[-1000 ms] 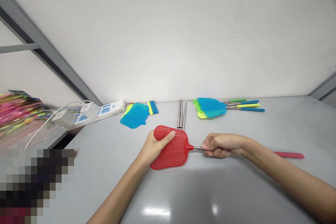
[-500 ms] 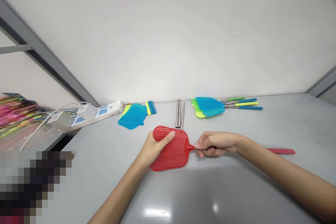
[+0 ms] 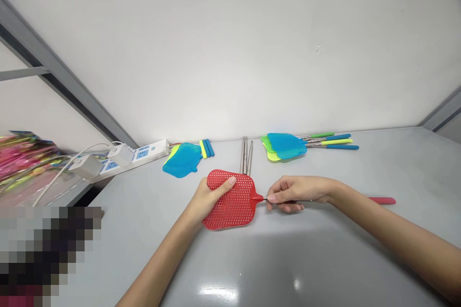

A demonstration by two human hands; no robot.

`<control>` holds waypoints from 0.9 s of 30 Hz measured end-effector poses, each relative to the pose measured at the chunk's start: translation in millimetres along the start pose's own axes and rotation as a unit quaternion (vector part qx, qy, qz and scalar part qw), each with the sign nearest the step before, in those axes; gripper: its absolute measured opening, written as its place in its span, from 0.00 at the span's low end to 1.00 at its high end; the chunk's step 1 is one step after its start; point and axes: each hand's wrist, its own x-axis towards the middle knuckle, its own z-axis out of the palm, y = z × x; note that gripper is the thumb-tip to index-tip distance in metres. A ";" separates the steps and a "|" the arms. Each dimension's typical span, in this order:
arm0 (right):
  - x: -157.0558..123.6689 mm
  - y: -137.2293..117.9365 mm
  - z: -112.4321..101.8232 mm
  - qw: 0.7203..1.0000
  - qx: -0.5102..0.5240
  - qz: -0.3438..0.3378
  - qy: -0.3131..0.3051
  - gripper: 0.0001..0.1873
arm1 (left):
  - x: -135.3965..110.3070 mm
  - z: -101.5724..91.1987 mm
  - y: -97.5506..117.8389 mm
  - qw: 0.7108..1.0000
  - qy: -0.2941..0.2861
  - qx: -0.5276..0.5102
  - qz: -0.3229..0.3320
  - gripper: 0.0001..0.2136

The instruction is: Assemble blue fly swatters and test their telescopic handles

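Observation:
A red fly swatter head (image 3: pixel 234 201) lies on the grey table (image 3: pixel 324 259). My left hand (image 3: pixel 209 196) grips its left edge, thumb on top. My right hand (image 3: pixel 293 193) pinches the thin metal rod right where it enters the head's neck. The rod runs on to the right under my wrist and ends in a red handle (image 3: pixel 382 200) lying on the table.
Loose metal rods (image 3: pixel 245 156) lie behind the red head. Blue and green swatter heads (image 3: pixel 182 159) and loose grips (image 3: pixel 206 148) sit back left. Assembled swatters (image 3: pixel 288 145) are stacked back right. A power strip (image 3: pixel 139 153) with chargers is at left, beside colourful packets (image 3: pixel 21 158).
My right hand has slid left along the rod toward the head's neck, and the red handle has come left with it. The head has shifted slightly up and left.

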 end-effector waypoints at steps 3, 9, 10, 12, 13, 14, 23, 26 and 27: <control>-3.8 -1.1 -4.8 0.999 -0.026 -0.003 0.021 0.15 | 0.9 -4.4 2.3 1.000 -0.004 -0.010 0.004 0.11; -16.3 -1.6 -23.2 0.993 -0.066 0.028 0.095 0.18 | 0.3 -19.5 10.3 0.999 0.017 -0.028 0.010 0.10; -19.9 -1.9 -27.1 0.991 -0.078 0.033 0.108 0.18 | -0.2 -22.1 12.5 0.999 0.029 -0.030 0.008 0.10; -28.5 -3.2 -34.6 0.984 -0.110 0.039 0.133 0.19 | -0.7 -27.2 16.7 0.998 0.057 -0.039 0.009 0.10; -33.2 -4.1 -38.0 0.981 -0.124 0.040 0.145 0.18 | -0.8 -29.5 18.5 0.997 0.068 -0.044 0.010 0.10; -37.9 -5.1 -41.0 0.978 -0.135 0.043 0.156 0.18 | -0.8 -31.7 19.9 0.996 0.073 -0.047 0.010 0.11; -53.8 2.3 -65.0 0.982 -0.132 0.070 0.116 0.14 | -0.8 -40.4 23.4 0.997 0.064 -0.051 -0.002 0.12; -53.8 6.1 -70.9 0.982 -0.129 0.068 0.118 0.14 | -0.6 -40.5 22.7 0.997 0.070 -0.044 -0.003 0.12; -54.0 6.4 -71.7 0.982 -0.130 0.067 0.118 0.14 | -0.6 -40.2 22.6 0.997 0.069 -0.044 -0.003 0.12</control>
